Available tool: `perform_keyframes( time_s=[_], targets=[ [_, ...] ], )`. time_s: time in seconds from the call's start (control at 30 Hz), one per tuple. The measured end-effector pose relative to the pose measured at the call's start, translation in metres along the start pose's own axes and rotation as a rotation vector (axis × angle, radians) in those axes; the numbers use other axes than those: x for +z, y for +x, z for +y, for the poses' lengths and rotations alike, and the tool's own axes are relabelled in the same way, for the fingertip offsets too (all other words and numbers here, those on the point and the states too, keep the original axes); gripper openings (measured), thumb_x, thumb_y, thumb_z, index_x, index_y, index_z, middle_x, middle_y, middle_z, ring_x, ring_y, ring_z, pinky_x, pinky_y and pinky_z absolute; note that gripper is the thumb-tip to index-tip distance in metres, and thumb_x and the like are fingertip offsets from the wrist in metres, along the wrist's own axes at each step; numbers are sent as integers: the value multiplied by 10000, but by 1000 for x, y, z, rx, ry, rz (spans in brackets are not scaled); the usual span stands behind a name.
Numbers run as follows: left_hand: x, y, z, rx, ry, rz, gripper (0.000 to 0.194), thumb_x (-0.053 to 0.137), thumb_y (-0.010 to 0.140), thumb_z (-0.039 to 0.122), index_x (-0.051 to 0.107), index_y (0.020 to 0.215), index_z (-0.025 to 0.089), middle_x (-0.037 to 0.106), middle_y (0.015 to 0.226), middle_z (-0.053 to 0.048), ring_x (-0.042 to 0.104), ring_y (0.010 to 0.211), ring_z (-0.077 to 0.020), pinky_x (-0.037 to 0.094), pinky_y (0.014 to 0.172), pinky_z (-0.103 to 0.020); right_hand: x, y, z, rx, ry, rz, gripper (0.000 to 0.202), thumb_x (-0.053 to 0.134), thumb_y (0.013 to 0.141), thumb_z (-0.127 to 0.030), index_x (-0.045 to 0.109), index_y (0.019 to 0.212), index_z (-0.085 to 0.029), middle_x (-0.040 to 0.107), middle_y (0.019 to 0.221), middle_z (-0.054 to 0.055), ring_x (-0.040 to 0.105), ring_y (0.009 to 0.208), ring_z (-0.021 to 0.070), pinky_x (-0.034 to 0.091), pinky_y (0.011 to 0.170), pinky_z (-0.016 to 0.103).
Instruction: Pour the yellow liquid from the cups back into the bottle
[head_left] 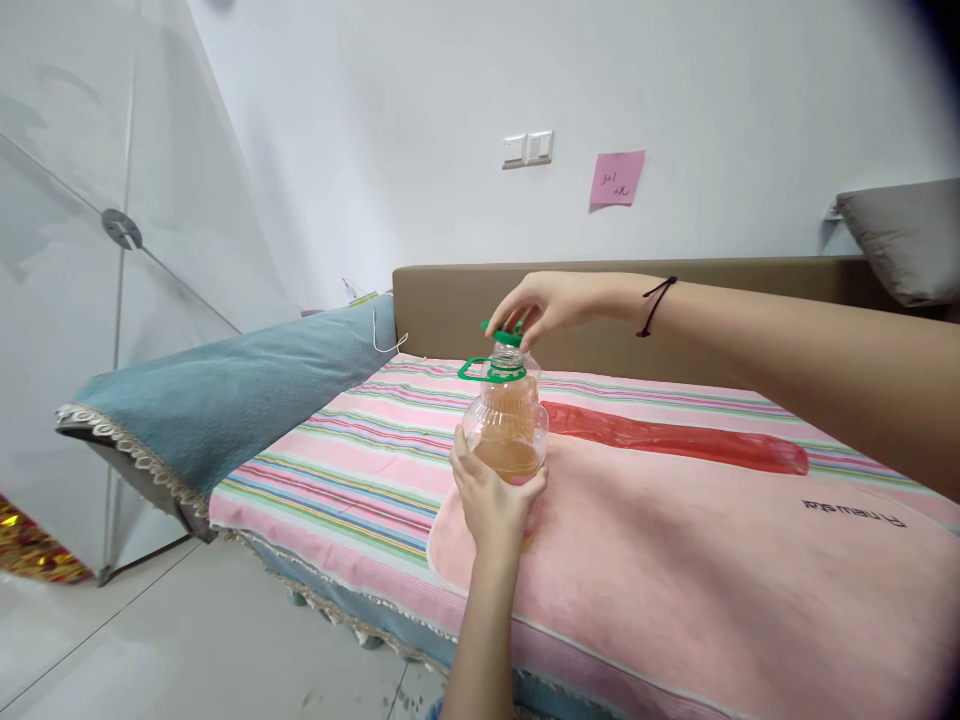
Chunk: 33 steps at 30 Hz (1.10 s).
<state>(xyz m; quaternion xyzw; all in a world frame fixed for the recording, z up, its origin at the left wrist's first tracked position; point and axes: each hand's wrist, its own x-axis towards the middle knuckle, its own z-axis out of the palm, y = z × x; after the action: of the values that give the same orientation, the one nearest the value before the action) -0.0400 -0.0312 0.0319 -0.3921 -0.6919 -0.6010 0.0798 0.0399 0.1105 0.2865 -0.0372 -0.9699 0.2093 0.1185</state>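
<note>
A clear plastic bottle (510, 425) with amber liquid in it stands on the pink mat, and my left hand (491, 495) is wrapped around its lower body. Above the bottle, my right hand (544, 305) has its fingers closed on the green cap (508, 339). Clear threads of the neck show under the cap; whether it still touches the rim I cannot tell. A green handle ring (474, 371) sticks out to the left from the neck. Behind the bottle is another clear, rounded shape, mostly hidden.
The pink mat (675, 560) lies on a striped bedsheet (352, 460). A long red plastic wrapper (675, 440) stretches behind it to the right. At left is a blue-covered armrest (247, 380); a brown backrest (450, 300) runs along the wall. A grey cushion (911, 240) sits far right.
</note>
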Motion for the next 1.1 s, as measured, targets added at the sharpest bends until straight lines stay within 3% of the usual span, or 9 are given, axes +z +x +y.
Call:
perform_keyframes(
  time_s=[0.13,0.23,0.3,0.47,0.6,0.77,0.9,1.0,1.1],
  targets=[
    [-2,1,1,14,-7,-17,1201,883,567,357,133,1494,217,361,1440,-198,395,1388,-373,386,1126,-537,13,-38,25,29,256,316,492,867,608,-337,750,1064,-192,766,1022,64,701,943,219,545,917,422],
    [-3,3,2,18,-13,-25,1212,901,554,363,144,1491,227,353,1451,-196,375,1398,-388,375,1133,-555,61,-78,65,173,435,716,528,885,542,-327,680,999,-159,742,1053,94,695,959,221,535,952,448],
    [-3,4,1,15,-11,-30,1227,910,547,369,142,1494,230,343,1465,-195,377,1393,-397,365,1140,-560,109,-102,95,369,543,862,554,889,472,-288,586,926,-192,721,1061,82,693,980,225,540,944,439],
    [1,5,-3,22,-11,-33,1264,907,555,418,106,1512,216,316,1491,-210,366,1399,-395,346,1157,-560,225,-129,139,649,541,860,577,813,468,-145,491,939,-227,690,889,40,704,851,234,570,826,436],
    [2,7,-2,22,-19,-11,1275,911,536,441,121,1510,210,350,1453,-217,399,1371,-389,363,1136,-581,272,-118,149,678,525,822,625,775,525,-124,491,1072,-228,719,939,52,695,990,245,524,933,435],
    [1,7,-1,-7,3,-21,1278,907,541,437,115,1514,189,361,1431,-230,403,1372,-390,376,1128,-577,289,-102,152,662,503,805,611,750,593,-155,482,1137,-224,726,1034,97,676,1080,266,490,984,458],
    [2,6,-5,5,1,-26,1285,902,547,453,98,1517,201,348,1447,-222,378,1394,-385,362,1142,-571,283,-106,146,631,490,824,654,776,578,-209,492,1167,-205,662,1226,175,627,1191,292,478,1016,457],
    [4,7,-7,7,-25,-16,1293,903,545,452,89,1519,207,336,1464,-217,374,1399,-379,348,1155,-562,266,-130,134,606,473,859,640,780,613,-303,500,1182,-220,626,1293,171,610,1212,280,487,1013,444],
    [6,7,-8,3,-58,-11,1320,909,530,460,72,1525,233,327,1486,-201,370,1406,-375,337,1163,-556,244,-175,117,590,472,935,576,757,664,-412,525,1159,-228,654,1189,140,687,992,253,553,877,432]
  ],
)
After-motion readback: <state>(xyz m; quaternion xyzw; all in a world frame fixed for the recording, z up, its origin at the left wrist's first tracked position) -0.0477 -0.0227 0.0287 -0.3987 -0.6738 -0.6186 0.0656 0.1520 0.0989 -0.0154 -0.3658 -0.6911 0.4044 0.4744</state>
